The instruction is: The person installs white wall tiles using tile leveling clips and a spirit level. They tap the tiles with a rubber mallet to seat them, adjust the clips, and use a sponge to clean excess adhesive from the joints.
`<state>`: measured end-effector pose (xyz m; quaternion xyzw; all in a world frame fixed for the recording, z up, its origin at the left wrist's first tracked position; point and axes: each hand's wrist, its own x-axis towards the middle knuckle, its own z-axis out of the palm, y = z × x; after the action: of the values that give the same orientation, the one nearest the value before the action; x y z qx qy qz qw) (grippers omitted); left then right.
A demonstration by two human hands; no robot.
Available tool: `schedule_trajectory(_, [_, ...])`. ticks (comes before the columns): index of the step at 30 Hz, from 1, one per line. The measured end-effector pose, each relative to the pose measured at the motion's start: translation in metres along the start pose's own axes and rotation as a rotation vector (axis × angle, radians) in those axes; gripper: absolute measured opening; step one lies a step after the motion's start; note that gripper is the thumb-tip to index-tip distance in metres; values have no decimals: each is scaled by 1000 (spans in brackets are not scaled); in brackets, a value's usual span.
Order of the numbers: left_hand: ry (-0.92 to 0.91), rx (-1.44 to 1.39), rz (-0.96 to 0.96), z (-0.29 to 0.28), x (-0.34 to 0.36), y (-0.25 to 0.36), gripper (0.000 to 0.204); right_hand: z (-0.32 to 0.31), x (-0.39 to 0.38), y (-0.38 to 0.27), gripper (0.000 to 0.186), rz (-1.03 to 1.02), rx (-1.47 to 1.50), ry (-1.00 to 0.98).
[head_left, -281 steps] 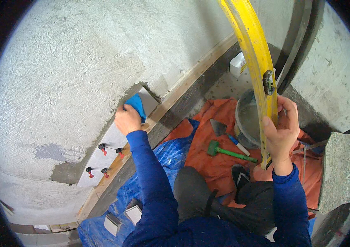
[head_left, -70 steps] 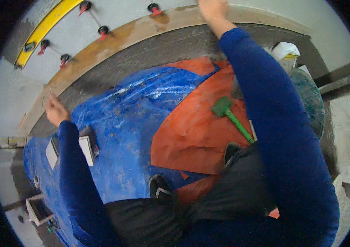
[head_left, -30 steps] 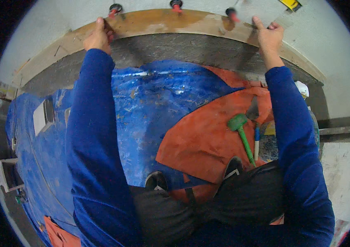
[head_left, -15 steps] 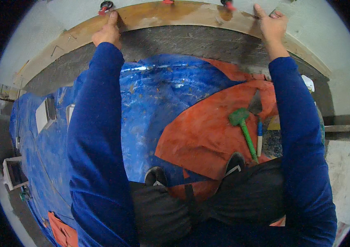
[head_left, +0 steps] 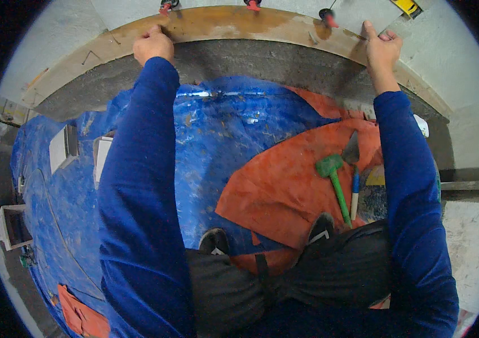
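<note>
Low down, nearest the eye, dark trousers (head_left: 329, 276) spread across the lower edge, with two black shoes (head_left: 214, 242) showing beyond them, and blue sleeves (head_left: 140, 197) rise on either side. Past the knees an orange sheet (head_left: 284, 186) overlaps a crumpled blue tarp (head_left: 205, 158); on the orange lie a green mallet (head_left: 328, 165) and, just beside it, a trowel (head_left: 351, 149) with a blue and white handle, its blade pointing away. Over on the left, two pale tile stacks (head_left: 62, 149) sit on the blue tarp, one partly covered by the sleeve. Beyond the tarps runs a rough dark strip (head_left: 262, 59), and above it a wooden batten (head_left: 217, 25) bends across the view along the foot of the wall. At the batten's left part is the left hand (head_left: 153, 46), fingers curled together against the wood. The right hand (head_left: 383, 52) is at its right part, forefinger stretched up onto a pale slab (head_left: 355, 11) and the other fingers half folded; with the fingertips so small and dim, I cannot tell whether either hand actually grips anything. Along the slab's lower side stand three black-and-red clamps (head_left: 328, 17), two cut by the upper edge. Farthest off, at upper right, shows the end of a yellow spirit level (head_left: 407, 7).
</note>
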<state>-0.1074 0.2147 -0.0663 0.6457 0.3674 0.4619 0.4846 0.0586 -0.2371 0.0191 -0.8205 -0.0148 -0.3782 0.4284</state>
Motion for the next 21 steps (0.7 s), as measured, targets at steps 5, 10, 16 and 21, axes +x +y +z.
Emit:
schedule_trajectory(5, [40,348,352,-22,-19,8,28,-1,-15,-13,65,-154,-107,73])
schedule_trajectory(10, [-149,333,753,-20,-75,27,33,-5,-37,-58,40,-598,41,74])
schedule_trajectory(16, [-294,463,965,18,-118,61,75,1,-94,-111,51,-967,142,-228])
schedule_trajectory(21, [-286,707,887,34,-127,66,89,30,-128,-131,69,-915,-133,-349])
